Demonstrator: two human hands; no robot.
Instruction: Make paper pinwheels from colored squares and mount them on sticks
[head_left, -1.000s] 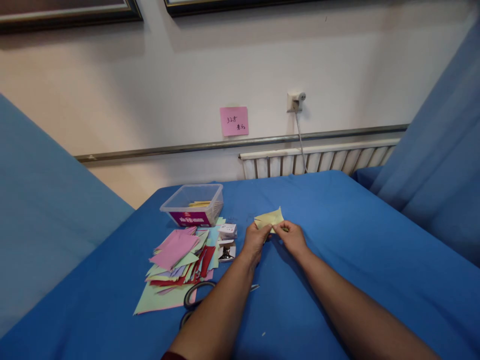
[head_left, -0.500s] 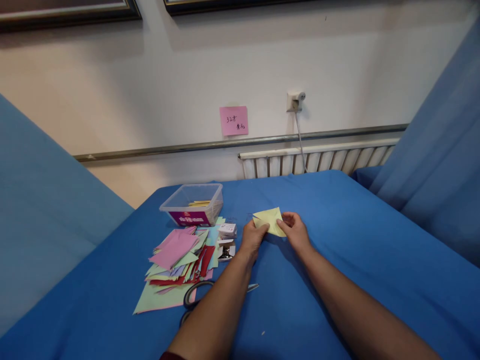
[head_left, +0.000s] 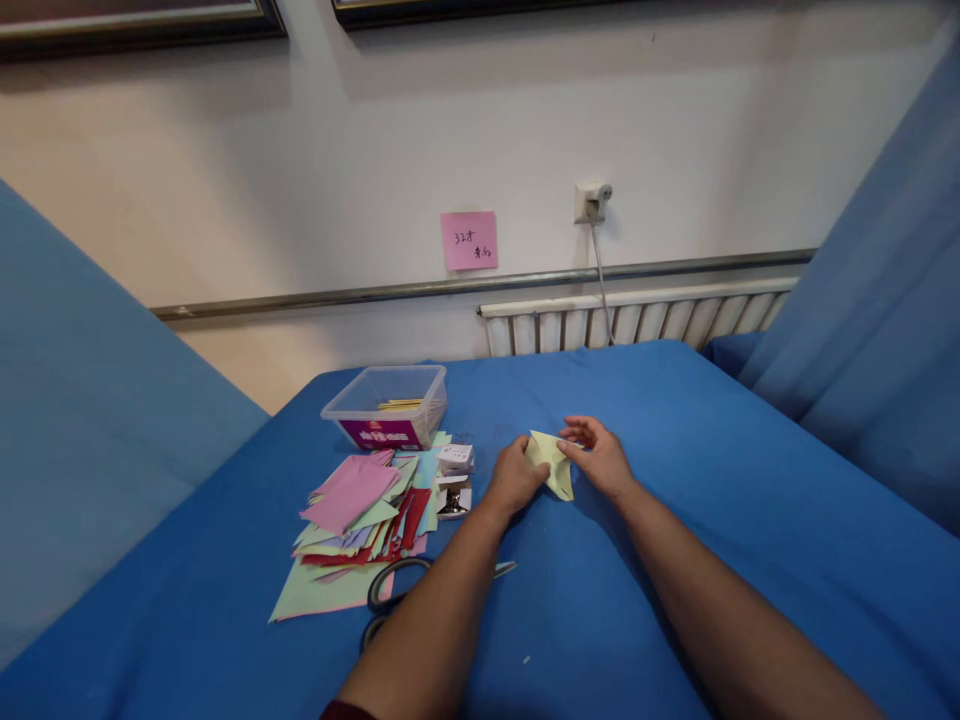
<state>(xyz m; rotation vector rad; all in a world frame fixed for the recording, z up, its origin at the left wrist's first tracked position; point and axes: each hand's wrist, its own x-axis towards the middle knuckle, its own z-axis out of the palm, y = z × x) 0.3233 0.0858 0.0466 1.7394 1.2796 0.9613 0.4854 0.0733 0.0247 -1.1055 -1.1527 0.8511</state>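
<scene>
A folded pale yellow paper point(head_left: 551, 462) is held between both hands just above the blue cloth of the table point(head_left: 675, 520). My left hand point(head_left: 516, 476) pinches its left edge with curled fingers. My right hand point(head_left: 598, 455) grips its right side, thumb and fingertips closed on the fold. The paper now points downward toward me.
A heap of coloured paper sheets point(head_left: 360, 520) lies left of my hands, with scissors point(head_left: 405, 590) at its near edge and a small stapler point(head_left: 454, 497) and a white box point(head_left: 455, 457) beside it. A clear plastic tub point(head_left: 386, 405) stands behind. A radiator point(head_left: 637, 320) lines the wall.
The yellow paper has been turned and folded down from a raised flat shape into a narrower piece. Both hands shifted slightly nearer to me.
</scene>
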